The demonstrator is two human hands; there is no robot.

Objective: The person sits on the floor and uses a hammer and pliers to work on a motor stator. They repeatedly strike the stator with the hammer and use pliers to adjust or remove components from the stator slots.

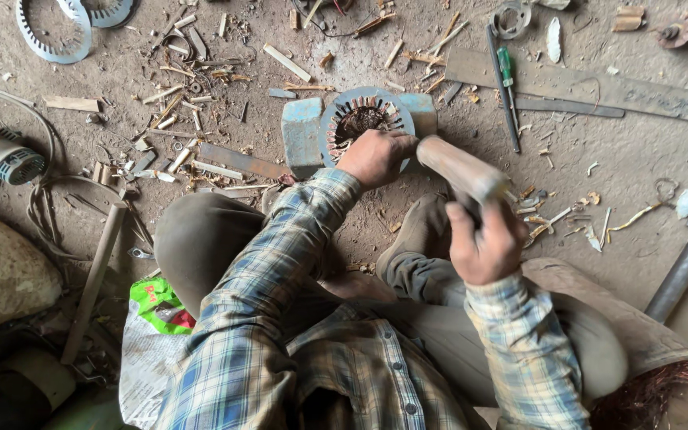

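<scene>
My left hand (376, 157) rests closed on the rim of a round motor stator (357, 111) with copper windings inside, which sits between two grey-blue blocks (302, 135) on the dirt floor. What the fingers hold against the stator is hidden. My right hand (483, 243) grips the wooden handle of a hammer (459, 167), raised beside the stator's right side. Both arms wear a plaid shirt. I sit on the floor with knees bent.
Wood slivers and scrap strips litter the floor. A green-handled screwdriver (506, 68) and a flat metal bar (583, 84) lie at the upper right. Stator rings (53, 32) lie top left, a small motor (1, 155) at left, a pipe (686, 263) at right, copper wire (654, 390) bottom right.
</scene>
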